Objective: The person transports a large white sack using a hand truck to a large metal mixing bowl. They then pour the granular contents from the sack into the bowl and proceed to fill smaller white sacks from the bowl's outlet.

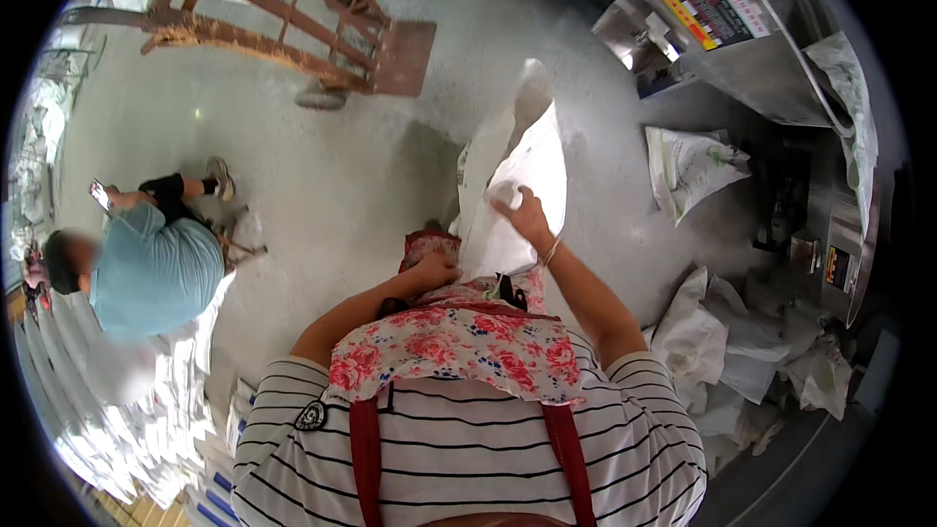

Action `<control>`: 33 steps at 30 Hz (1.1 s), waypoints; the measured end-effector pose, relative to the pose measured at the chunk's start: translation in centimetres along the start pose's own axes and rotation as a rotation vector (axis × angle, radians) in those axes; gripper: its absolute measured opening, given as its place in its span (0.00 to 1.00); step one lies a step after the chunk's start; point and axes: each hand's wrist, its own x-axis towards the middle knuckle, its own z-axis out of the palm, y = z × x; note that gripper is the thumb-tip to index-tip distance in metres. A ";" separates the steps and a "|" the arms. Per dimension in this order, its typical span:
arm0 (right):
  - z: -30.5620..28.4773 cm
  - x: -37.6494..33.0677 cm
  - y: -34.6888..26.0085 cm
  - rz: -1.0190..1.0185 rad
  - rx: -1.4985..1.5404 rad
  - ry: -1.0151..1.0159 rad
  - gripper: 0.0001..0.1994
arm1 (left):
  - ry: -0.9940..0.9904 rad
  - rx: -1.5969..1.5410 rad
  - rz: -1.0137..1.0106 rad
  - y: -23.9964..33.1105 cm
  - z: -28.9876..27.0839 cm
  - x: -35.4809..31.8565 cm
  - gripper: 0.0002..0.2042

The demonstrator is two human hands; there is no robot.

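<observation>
A white woven sack (543, 161) hangs in front of me, long and narrow toward its far end, with bright light on its right side. My right hand (528, 222) is closed, its fingers pinching a fold on the sack's upper surface. Lower and to the left, my left hand (434, 271) is curled at the sack's near left edge, with its fingertips partly hidden. Just beyond that hand is a red patterned cloth (429, 242). My floral apron (449, 342) lies close below both hands.
A rusty hand truck (278, 24) stands at the far left. A seated person (161, 268) holds a phone at left, beside stacked white sacks (117, 400). A metal machine (742, 68) rises at right. One sack (693, 168) and a heap of sacks (732, 332) lie there.
</observation>
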 end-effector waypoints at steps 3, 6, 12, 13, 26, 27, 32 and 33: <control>2.2 0.9 -2.4 0.121 0.173 -0.124 0.40 | 0.164 -0.164 -0.001 0.9 0.9 -1.3 0.12; 4.9 1.8 -2.8 0.052 0.039 0.016 0.27 | 0.394 -0.070 0.258 -2.1 0.4 -0.4 0.11; -0.2 -2.2 -3.5 -0.062 0.421 0.301 0.14 | 0.696 -1.207 0.099 -2.1 -4.1 -3.8 0.13; -2.0 -3.5 -4.7 0.039 0.433 0.283 0.17 | 0.739 -1.170 0.115 -2.1 -4.7 -4.9 0.12; -11.4 -6.1 -2.9 -0.109 0.479 -0.090 0.31 | 1.479 -0.425 0.150 9.5 -1.6 -8.4 0.08; -11.7 -5.2 -2.1 -0.099 0.569 -0.140 0.31 | 1.490 -0.451 0.177 12.2 -1.4 -8.9 0.08; -14.3 -0.2 -0.4 -0.030 0.735 -0.206 0.32 | 1.461 -0.171 0.095 18.7 -5.4 -3.8 0.10; -14.5 0.8 -0.3 0.010 0.782 -0.222 0.32 | 1.432 -0.139 0.096 19.5 -6.6 -2.0 0.10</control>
